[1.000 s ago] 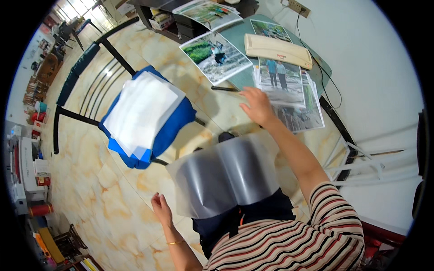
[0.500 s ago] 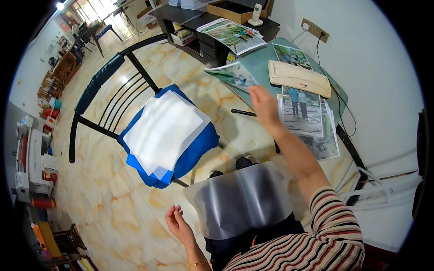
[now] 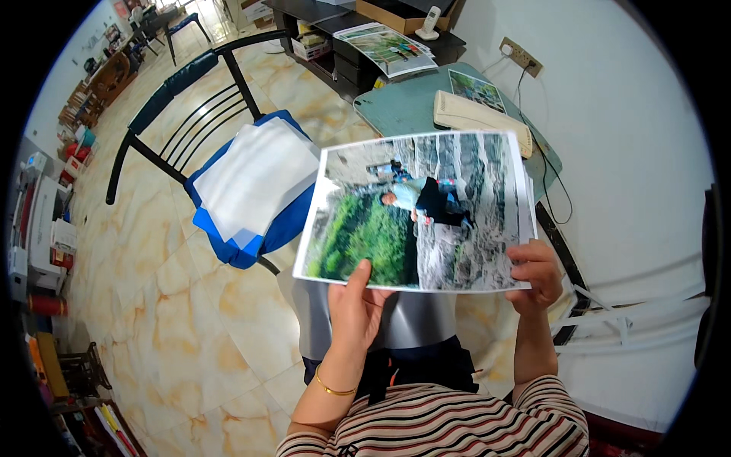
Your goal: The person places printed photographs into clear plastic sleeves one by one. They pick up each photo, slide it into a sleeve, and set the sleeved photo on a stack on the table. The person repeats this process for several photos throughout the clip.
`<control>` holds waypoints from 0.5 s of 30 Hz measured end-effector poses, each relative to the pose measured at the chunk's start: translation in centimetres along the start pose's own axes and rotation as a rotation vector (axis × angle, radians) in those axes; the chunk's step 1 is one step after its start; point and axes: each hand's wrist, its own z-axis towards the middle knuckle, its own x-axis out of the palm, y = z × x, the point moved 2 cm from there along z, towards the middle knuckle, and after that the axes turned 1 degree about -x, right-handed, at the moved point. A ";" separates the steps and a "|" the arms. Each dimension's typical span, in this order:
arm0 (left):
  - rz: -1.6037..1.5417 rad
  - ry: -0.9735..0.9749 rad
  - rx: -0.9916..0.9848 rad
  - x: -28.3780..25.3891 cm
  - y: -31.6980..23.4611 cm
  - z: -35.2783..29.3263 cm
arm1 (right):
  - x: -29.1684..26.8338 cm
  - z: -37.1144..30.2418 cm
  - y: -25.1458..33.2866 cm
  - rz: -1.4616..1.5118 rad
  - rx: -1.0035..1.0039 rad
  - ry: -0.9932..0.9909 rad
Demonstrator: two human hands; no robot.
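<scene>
A large printed photo (image 3: 415, 221) with a white border is held up above my lap, showing greenery, rocks and a person lying sideways in the picture. My left hand (image 3: 356, 308) grips its lower edge, thumb on top. Its lower right corner is pinched in my right hand (image 3: 536, 274). Beneath the photo a translucent plastic sheet (image 3: 426, 316) lies across my thighs, partly covered. A cream laminator (image 3: 472, 116) stands on the green table (image 3: 392, 107), half hidden behind the photo. Another photo (image 3: 476, 89) lies beyond the laminator.
At left, a black-framed chair (image 3: 171, 84) with a blue seat bears a stack of white translucent sheets (image 3: 255, 175). More prints (image 3: 384, 47) and a cordless phone (image 3: 429, 24) sit on the dark desk. A cable (image 3: 544, 152) hangs from the wall socket (image 3: 521, 57).
My right hand has brought a photo from the green table to above my lap. My left hand, empty before, has risen and taken hold of its lower edge.
</scene>
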 end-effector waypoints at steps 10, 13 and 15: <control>0.283 -0.143 0.035 -0.4 5.5 -3.2 | 7.0 -11.2 0.8 0.592 0.525 0.003; 0.614 0.135 0.138 -1.9 5.8 -5.4 | 8.4 -11.5 1.9 0.376 1.139 -0.208; 0.769 0.239 0.231 -4.5 4.3 -7.4 | 8.4 -13.8 -0.1 0.404 1.021 -0.394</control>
